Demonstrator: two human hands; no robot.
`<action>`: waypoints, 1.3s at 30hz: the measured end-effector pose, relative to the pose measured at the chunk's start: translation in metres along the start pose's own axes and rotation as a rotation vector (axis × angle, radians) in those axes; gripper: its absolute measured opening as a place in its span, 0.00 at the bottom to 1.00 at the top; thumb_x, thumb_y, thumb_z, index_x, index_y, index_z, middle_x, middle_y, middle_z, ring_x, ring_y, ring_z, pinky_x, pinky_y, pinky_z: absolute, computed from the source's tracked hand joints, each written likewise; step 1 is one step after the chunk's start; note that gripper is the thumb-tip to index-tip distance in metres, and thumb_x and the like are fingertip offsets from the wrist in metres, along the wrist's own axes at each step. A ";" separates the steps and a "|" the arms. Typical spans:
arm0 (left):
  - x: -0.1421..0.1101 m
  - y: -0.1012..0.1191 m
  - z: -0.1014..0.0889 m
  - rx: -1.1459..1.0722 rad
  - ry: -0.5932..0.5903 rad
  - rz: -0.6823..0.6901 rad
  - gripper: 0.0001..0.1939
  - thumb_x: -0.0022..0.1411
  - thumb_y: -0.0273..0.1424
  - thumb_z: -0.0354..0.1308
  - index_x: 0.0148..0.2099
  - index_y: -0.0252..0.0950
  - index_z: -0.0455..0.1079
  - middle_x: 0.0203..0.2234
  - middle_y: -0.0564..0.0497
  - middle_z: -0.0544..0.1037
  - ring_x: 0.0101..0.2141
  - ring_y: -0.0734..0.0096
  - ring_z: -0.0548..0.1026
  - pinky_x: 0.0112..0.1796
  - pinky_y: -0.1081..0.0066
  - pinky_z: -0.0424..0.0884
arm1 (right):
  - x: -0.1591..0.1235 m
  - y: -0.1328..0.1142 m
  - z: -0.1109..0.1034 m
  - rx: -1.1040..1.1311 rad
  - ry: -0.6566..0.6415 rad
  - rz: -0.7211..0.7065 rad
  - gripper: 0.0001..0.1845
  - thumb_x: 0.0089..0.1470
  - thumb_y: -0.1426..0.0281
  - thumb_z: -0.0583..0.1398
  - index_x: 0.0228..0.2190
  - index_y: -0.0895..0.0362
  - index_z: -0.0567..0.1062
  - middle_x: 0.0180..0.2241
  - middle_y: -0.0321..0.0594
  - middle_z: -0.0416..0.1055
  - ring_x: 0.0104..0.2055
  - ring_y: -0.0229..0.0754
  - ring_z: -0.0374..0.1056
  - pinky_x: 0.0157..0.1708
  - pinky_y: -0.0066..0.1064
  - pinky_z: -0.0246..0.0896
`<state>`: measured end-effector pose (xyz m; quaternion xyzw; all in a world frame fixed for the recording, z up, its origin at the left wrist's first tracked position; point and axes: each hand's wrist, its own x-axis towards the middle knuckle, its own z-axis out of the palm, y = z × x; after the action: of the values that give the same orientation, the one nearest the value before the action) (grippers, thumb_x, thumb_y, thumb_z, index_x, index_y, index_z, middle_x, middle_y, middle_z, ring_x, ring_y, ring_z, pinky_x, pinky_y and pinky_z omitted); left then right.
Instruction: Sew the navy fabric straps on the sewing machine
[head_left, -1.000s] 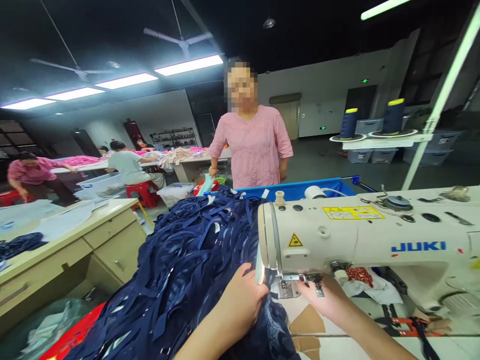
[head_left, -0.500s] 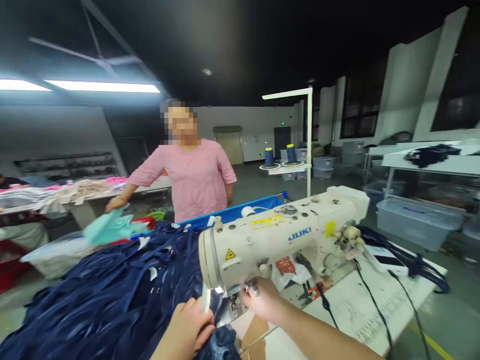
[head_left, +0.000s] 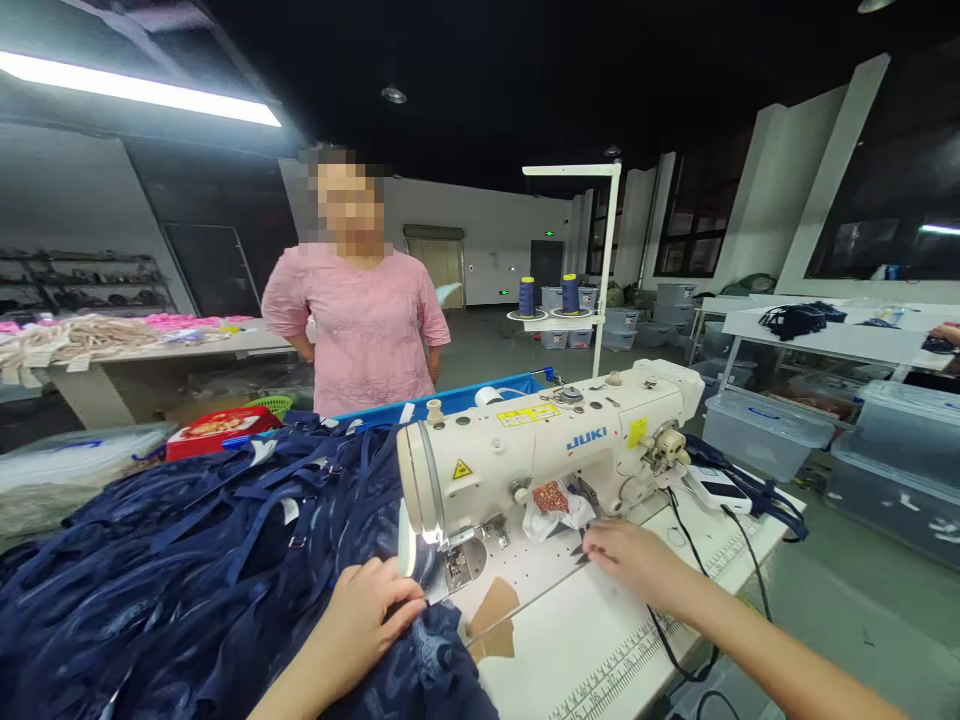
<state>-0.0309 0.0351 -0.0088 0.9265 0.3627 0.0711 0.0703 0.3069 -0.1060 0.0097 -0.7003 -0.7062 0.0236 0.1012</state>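
Observation:
A white JUKI sewing machine (head_left: 525, 450) stands in front of me, its needle area lit. My left hand (head_left: 379, 610) is closed on a navy lace garment (head_left: 431, 660), just left of the needle plate (head_left: 466, 565). Over on the machine bed to the right, my right hand (head_left: 622, 555) is closed around small thread snips (head_left: 580, 552). Their dark blades point left and the handles are hidden under my fingers. Behind the snips lies an open white bag (head_left: 577, 512) with small copper-coloured pieces (head_left: 550, 496).
A large heap of navy garments (head_left: 225, 560) fills the left side. Beyond the machine stands a person in a pink top (head_left: 367, 330). Two thread cones (head_left: 570, 295) sit on a stand. A white device (head_left: 718, 490) with cables lies at right. Brown paper (head_left: 495, 610) covers part of the bed.
My right hand has moved right from the needle area and taken hold of the snips. The person opposite has lowered an arm, and the mint cloth has left that hand.

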 end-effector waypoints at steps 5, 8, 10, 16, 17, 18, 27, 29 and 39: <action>0.003 0.000 0.004 0.003 -0.016 -0.010 0.14 0.66 0.37 0.47 0.35 0.46 0.75 0.32 0.51 0.73 0.38 0.63 0.68 0.39 0.65 0.55 | -0.009 0.051 0.017 0.029 0.057 -0.033 0.20 0.58 0.73 0.49 0.52 0.56 0.67 0.54 0.44 0.64 0.56 0.44 0.59 0.56 0.39 0.53; 0.003 -0.003 0.005 -0.003 -0.028 -0.005 0.10 0.63 0.35 0.51 0.35 0.45 0.74 0.32 0.52 0.73 0.38 0.64 0.68 0.39 0.65 0.55 | -0.008 0.057 0.026 0.040 0.065 -0.054 0.17 0.58 0.72 0.51 0.49 0.52 0.69 0.49 0.41 0.67 0.51 0.44 0.62 0.52 0.39 0.57; 0.001 -0.004 0.005 -0.013 -0.029 0.001 0.09 0.62 0.33 0.52 0.35 0.44 0.74 0.32 0.52 0.73 0.38 0.64 0.68 0.39 0.66 0.54 | -0.009 0.058 0.023 0.051 0.087 -0.077 0.14 0.58 0.72 0.51 0.43 0.50 0.71 0.44 0.39 0.68 0.48 0.43 0.63 0.48 0.37 0.60; -0.002 0.000 0.003 -0.055 0.005 0.006 0.12 0.64 0.35 0.49 0.35 0.45 0.74 0.31 0.52 0.73 0.37 0.65 0.67 0.39 0.66 0.54 | -0.026 0.086 0.015 -0.201 0.145 -0.012 0.14 0.57 0.76 0.51 0.38 0.54 0.74 0.44 0.43 0.70 0.46 0.49 0.65 0.45 0.43 0.61; -0.002 0.002 0.002 -0.053 0.013 0.002 0.14 0.65 0.36 0.48 0.35 0.44 0.74 0.31 0.52 0.73 0.36 0.65 0.67 0.39 0.65 0.54 | -0.029 0.090 0.017 -0.247 0.164 0.000 0.15 0.57 0.76 0.51 0.40 0.55 0.74 0.46 0.44 0.70 0.47 0.50 0.65 0.46 0.45 0.61; -0.002 0.003 0.002 -0.051 0.019 -0.003 0.16 0.66 0.37 0.46 0.34 0.44 0.74 0.30 0.52 0.73 0.36 0.65 0.67 0.38 0.65 0.54 | -0.031 0.091 0.019 -0.281 0.193 0.005 0.16 0.57 0.76 0.51 0.43 0.56 0.74 0.47 0.46 0.70 0.48 0.51 0.65 0.47 0.45 0.60; -0.002 0.004 0.000 -0.032 0.009 0.002 0.12 0.65 0.36 0.49 0.36 0.46 0.75 0.31 0.52 0.74 0.37 0.65 0.68 0.38 0.65 0.54 | -0.001 0.007 0.037 -0.279 0.118 0.092 0.16 0.61 0.72 0.50 0.47 0.59 0.73 0.48 0.46 0.71 0.48 0.51 0.66 0.47 0.45 0.61; -0.002 0.004 0.001 -0.034 0.008 -0.005 0.12 0.65 0.36 0.49 0.35 0.46 0.75 0.31 0.53 0.74 0.37 0.65 0.68 0.38 0.65 0.54 | 0.002 -0.001 0.046 -0.296 0.096 0.071 0.16 0.60 0.73 0.51 0.47 0.60 0.73 0.49 0.46 0.70 0.49 0.52 0.66 0.48 0.46 0.61; -0.002 0.003 0.000 -0.031 0.021 0.015 0.12 0.66 0.36 0.49 0.36 0.46 0.74 0.30 0.53 0.73 0.36 0.65 0.68 0.39 0.65 0.54 | -0.007 -0.002 0.051 -0.251 0.124 0.062 0.13 0.59 0.73 0.53 0.43 0.58 0.74 0.50 0.43 0.70 0.49 0.49 0.66 0.48 0.41 0.63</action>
<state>-0.0307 0.0319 -0.0086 0.9273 0.3551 0.0869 0.0803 0.2955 -0.1072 -0.0408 -0.7292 -0.6739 -0.1050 0.0555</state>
